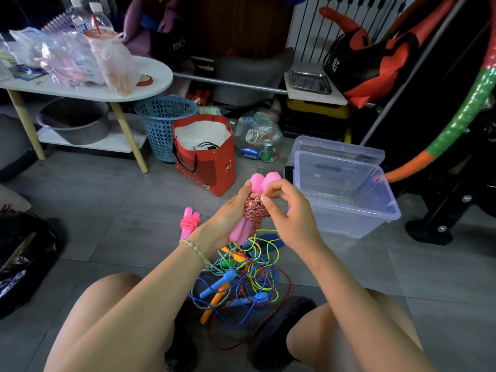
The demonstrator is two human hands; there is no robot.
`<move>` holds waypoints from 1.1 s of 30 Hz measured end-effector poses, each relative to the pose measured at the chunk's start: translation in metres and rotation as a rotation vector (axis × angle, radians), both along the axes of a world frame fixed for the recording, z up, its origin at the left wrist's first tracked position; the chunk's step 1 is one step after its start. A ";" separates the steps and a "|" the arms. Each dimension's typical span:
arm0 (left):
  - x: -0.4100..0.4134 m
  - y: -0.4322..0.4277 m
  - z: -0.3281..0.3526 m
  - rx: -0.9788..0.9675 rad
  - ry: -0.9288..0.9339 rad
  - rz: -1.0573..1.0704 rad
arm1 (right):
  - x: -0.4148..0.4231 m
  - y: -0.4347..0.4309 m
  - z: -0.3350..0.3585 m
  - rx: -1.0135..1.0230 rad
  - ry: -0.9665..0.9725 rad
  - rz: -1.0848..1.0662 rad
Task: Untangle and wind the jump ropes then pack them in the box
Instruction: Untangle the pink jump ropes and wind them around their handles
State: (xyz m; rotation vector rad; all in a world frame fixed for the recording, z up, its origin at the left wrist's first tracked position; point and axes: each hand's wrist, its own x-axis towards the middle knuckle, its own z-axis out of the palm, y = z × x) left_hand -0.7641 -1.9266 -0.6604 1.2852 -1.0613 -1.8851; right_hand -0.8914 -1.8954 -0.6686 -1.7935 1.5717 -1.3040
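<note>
My left hand (228, 218) grips a pink-handled jump rope (259, 183) whose red-and-white cord (255, 209) is wound tight round both handles. My right hand (287, 210) pinches the cord at the top of the winding. A second wound pink rope (190, 222) lies on the floor to the left. Below my hands lies a tangled pile of ropes (241, 277) in blue, green, yellow and red, with blue and orange handles. The clear plastic box (346, 216) stands open on the floor to the right, its lid leaning behind it.
A red paper bag (212, 167) and a blue basket (163, 122) stand ahead. A white low table (150, 84) with bottles and bags is at the left. Black gym gear and a striped hoop (456, 124) crowd the right. My knees frame the rope pile.
</note>
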 end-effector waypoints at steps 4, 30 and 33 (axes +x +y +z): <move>-0.003 0.000 -0.002 0.046 0.088 0.062 | 0.008 0.008 0.001 -0.106 0.190 -0.056; -0.014 -0.005 -0.021 -0.015 -0.008 0.337 | 0.026 0.001 -0.008 -0.092 0.191 -0.260; -0.015 -0.006 -0.021 -0.033 0.006 0.399 | 0.028 0.000 -0.011 -0.025 0.097 -0.338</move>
